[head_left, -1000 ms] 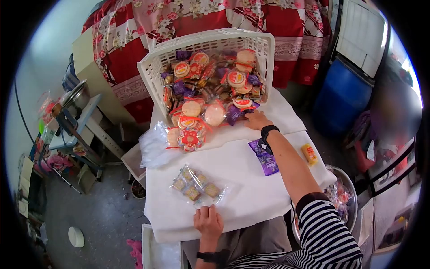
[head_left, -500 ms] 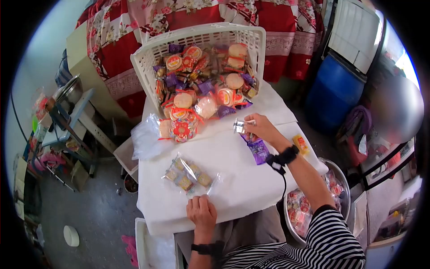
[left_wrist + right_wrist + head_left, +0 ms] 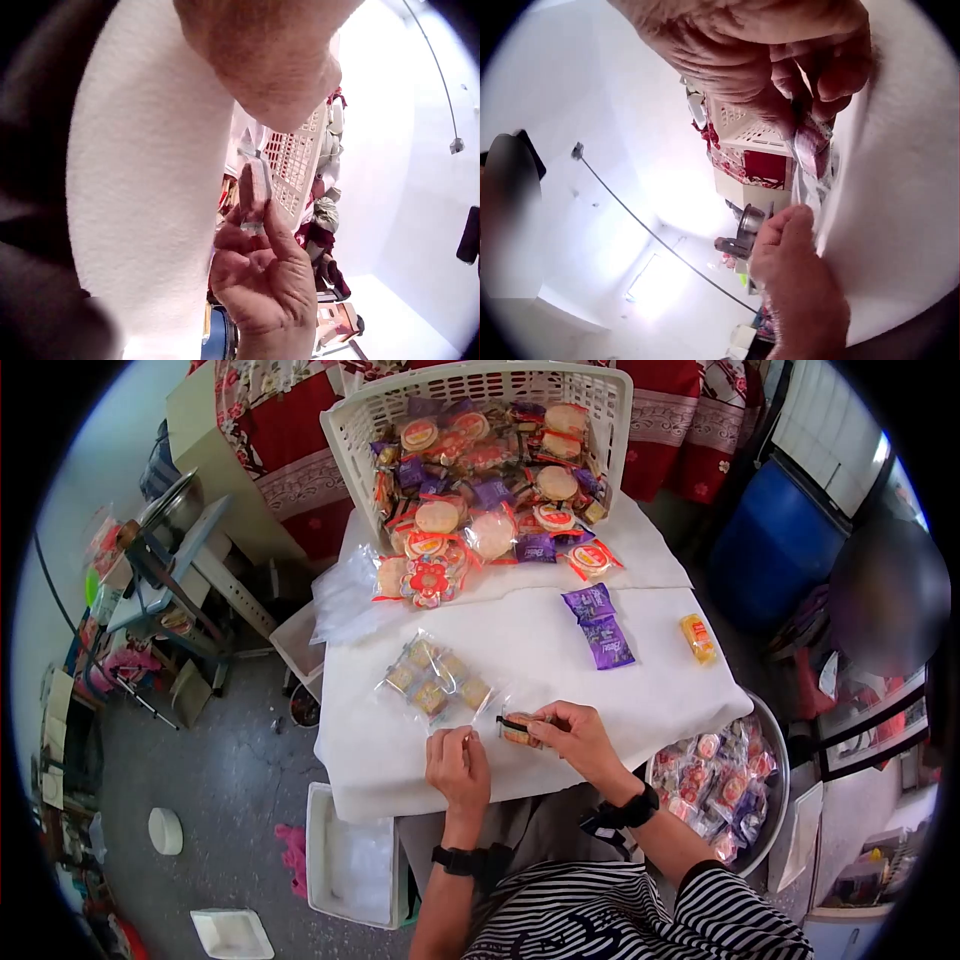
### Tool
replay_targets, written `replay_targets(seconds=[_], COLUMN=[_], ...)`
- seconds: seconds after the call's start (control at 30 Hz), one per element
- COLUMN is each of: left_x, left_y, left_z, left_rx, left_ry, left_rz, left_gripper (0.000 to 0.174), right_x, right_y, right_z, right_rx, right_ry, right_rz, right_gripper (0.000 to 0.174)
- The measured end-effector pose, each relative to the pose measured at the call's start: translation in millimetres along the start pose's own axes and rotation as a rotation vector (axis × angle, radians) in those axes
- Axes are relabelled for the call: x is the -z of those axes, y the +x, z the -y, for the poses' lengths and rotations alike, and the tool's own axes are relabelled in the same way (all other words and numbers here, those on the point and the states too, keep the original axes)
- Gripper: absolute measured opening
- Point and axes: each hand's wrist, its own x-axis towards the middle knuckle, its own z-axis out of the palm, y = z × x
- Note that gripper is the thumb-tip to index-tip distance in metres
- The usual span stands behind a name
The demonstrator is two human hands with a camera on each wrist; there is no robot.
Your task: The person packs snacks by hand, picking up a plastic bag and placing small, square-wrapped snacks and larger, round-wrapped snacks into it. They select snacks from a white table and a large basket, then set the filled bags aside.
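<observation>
My right hand (image 3: 583,738) pinches a small wrapped biscuit (image 3: 518,730) with a black-striped wrapper between thumb and fingers, just over the front of the white-covered table. In the right wrist view the biscuit (image 3: 812,150) hangs from the fingertips. My left hand (image 3: 459,770), fingers curled, grips the mouth edge of a clear plastic bag (image 3: 408,705), close beside the biscuit. Several square wrapped biscuits (image 3: 430,698) lie inside that bag, flat on the cloth. Two purple packets (image 3: 605,630) and a yellow packet (image 3: 698,638) rest farther right.
A white basket (image 3: 345,435) lies tipped toward me at the back, full of mixed wrapped snacks. A round-biscuit packet (image 3: 592,559) sits before it. Clear empty bags (image 3: 345,595) lie at left. A metal basin (image 3: 780,810) of filled bags stands at the lower right.
My right hand has come from the basket, bringing the wrapped biscuit back toward the bag mouth beside my left hand. A round-biscuit packet now lies in front of the basket.
</observation>
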Motion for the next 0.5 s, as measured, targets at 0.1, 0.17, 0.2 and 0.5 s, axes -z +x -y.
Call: replay_targets(seconds=[0.1, 0.17, 0.2, 0.5], left_x=[2, 3, 3, 4], left_y=[1, 3, 3, 5], left_z=[0, 0, 0, -9], left_rx=[-0.013, -0.039, -0.066, -0.019], left_ry=[-0.018, -0.022, -0.031, -0.057], left_rz=[-0.025, -0.055, -0.078, -0.129], left_gripper=[0.011, 0.011, 0.012, 0.018], right_x=[-9, -15, -17, -23], right_y=[5, 2, 2, 8], right_z=[-5, 4, 3, -2], right_rx=[0.088, 0.252, 0.255, 0.896], right_ry=[-0.136, -0.374, -0.374, -0.966], right_rz=[-0.034, -0.007, 0.000, -0.056], right_gripper=[0.016, 0.014, 0.014, 0.030])
